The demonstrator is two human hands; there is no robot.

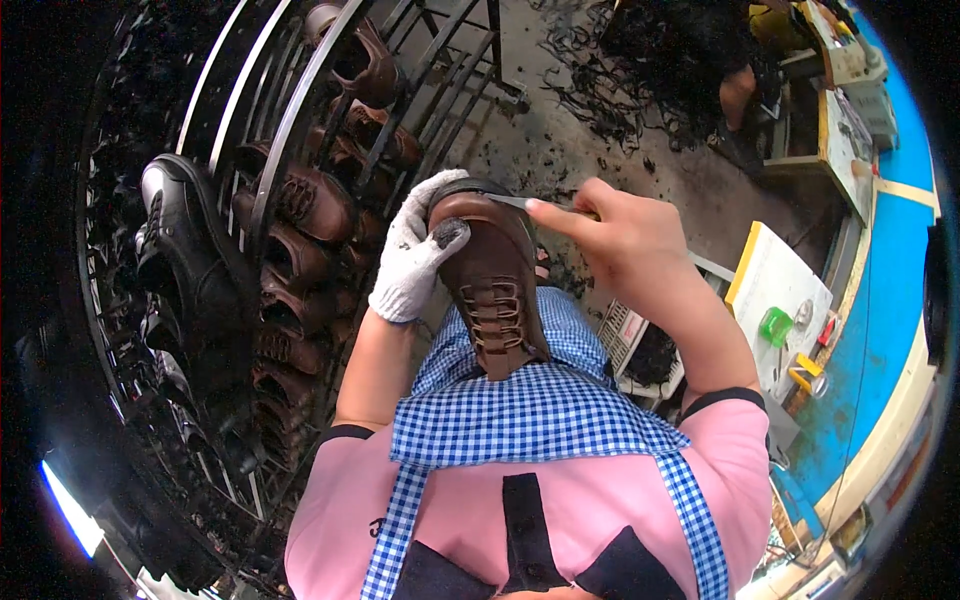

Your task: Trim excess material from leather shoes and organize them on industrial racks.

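In the head view, the left hand [412, 245], in a white glove with a darkened thumb tip, grips a brown shoe [487, 262] by its toe, thumb pressed on the upper and fingers wrapped behind the edge. The shoe is in front of the checked apron [530, 418], toe pointing away from the body, laces facing up. The bare right hand [628, 232] is closed around a slim knife [508, 200], index finger stretched along it; the blade's tip lies at the sole's rim by the toe, though whether it touches I cannot tell. On the left, a metal rack [294, 112] holds more brown shoes [318, 203]; dark scraps [590, 95] litter the floor [545, 135] ahead. A green jar [775, 326] stands on the right.
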